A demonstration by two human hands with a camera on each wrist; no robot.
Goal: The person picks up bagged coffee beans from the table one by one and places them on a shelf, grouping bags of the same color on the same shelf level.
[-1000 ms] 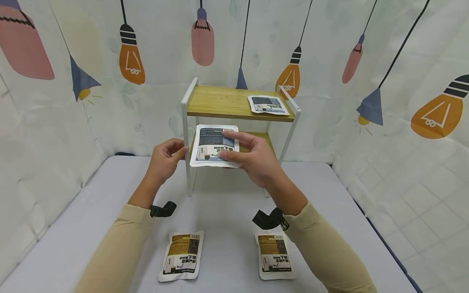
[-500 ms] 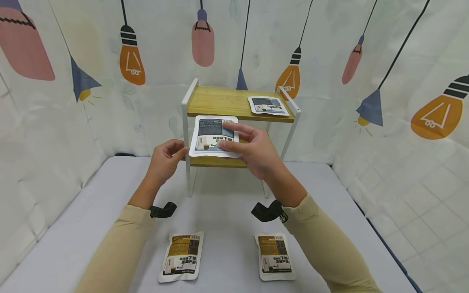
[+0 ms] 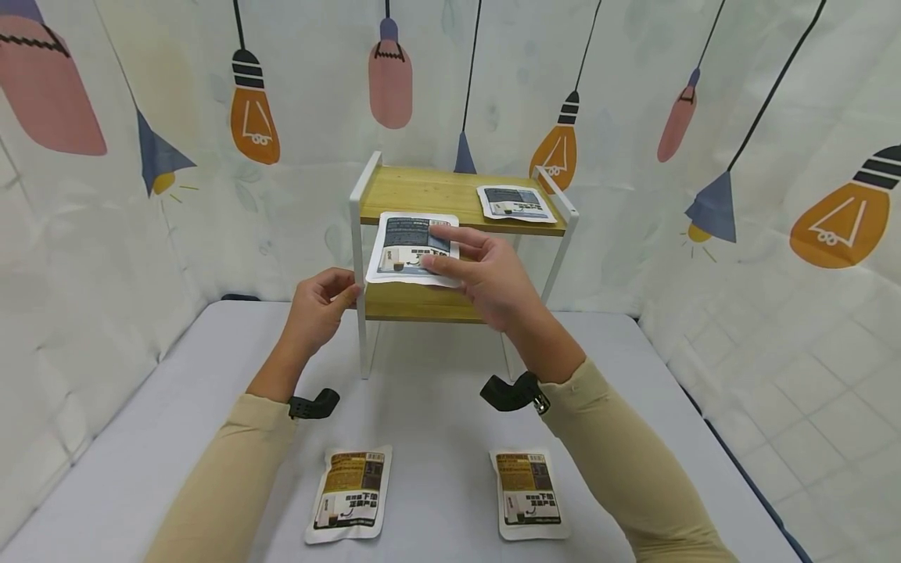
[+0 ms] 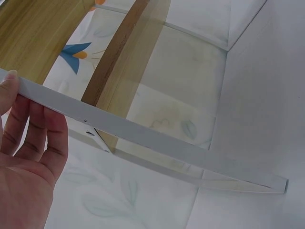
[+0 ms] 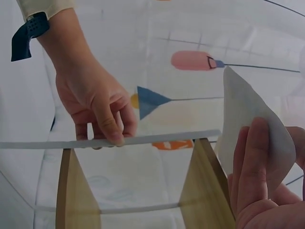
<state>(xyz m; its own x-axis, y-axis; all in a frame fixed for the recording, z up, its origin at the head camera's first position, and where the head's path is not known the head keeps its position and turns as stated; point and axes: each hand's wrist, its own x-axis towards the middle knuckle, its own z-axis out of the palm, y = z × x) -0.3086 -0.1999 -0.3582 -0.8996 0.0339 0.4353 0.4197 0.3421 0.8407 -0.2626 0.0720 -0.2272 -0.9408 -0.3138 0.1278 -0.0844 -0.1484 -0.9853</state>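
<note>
My right hand [image 3: 496,277] pinches a white pouch with a dark blue label [image 3: 411,249], thumb on its printed face and other fingers beneath. The pouch is held in front of the shelf rack, overlapping the front edge of the upper wooden shelf [image 3: 422,188] in the head view. In the right wrist view the plain back of the pouch [image 5: 252,124] shows against my fingers [image 5: 255,162]. My left hand [image 3: 320,309] grips the rack's white front left post [image 4: 138,133], thumb on one side and fingers curled round the other.
A second blue-labelled pouch [image 3: 516,203] lies on the upper shelf's right end. Two brown-labelled pouches, left [image 3: 349,494] and right [image 3: 529,495], lie on the white table [image 3: 436,422] near me. Below the held pouch is the lower shelf [image 3: 415,305]. A lamp-patterned curtain [image 3: 310,203] stands behind.
My right hand has raised the blue-labelled pouch from lower-shelf height toward the upper shelf's front edge. My left hand has stayed on the post, and the other pouches have not moved.
</note>
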